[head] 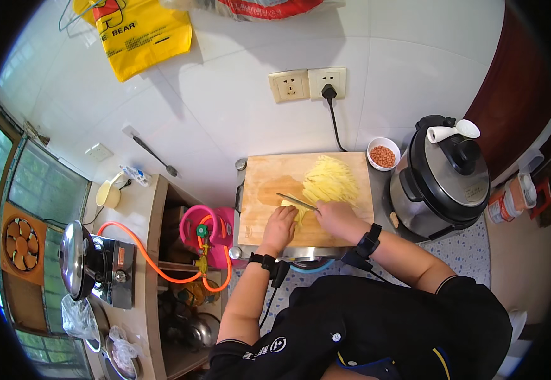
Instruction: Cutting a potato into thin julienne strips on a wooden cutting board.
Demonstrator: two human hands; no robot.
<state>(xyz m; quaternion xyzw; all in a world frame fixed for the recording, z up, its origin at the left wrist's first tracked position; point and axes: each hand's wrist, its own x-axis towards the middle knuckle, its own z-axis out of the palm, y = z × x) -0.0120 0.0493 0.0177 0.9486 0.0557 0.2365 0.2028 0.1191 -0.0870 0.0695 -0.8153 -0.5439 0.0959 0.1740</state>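
My right hand (336, 218) grips a kitchen knife, its blade (296, 201) pointing left over a wooden cutting board (270, 166). Beneath and beside the blade lie pale yellow slices (289, 203), probably potato. The fingertips of my left hand (280, 225) press on these slices, close to the blade's near side. A heap of thin yellow shreds (330, 180) covers the board's upper right part, just beyond my right hand. A damp patch darkens the wood left of the heap. The knife's handle is hidden within my right hand.
Right of the board stand a white bowl of peanuts (383, 156) and an electric pressure cooker (439, 185) with a white spoon (453, 131) on its lid. A power cord (335, 123) hangs behind. At left are an orange gas hose (147, 260) and a gas stove (119, 273) with a lidded pan (75, 261).
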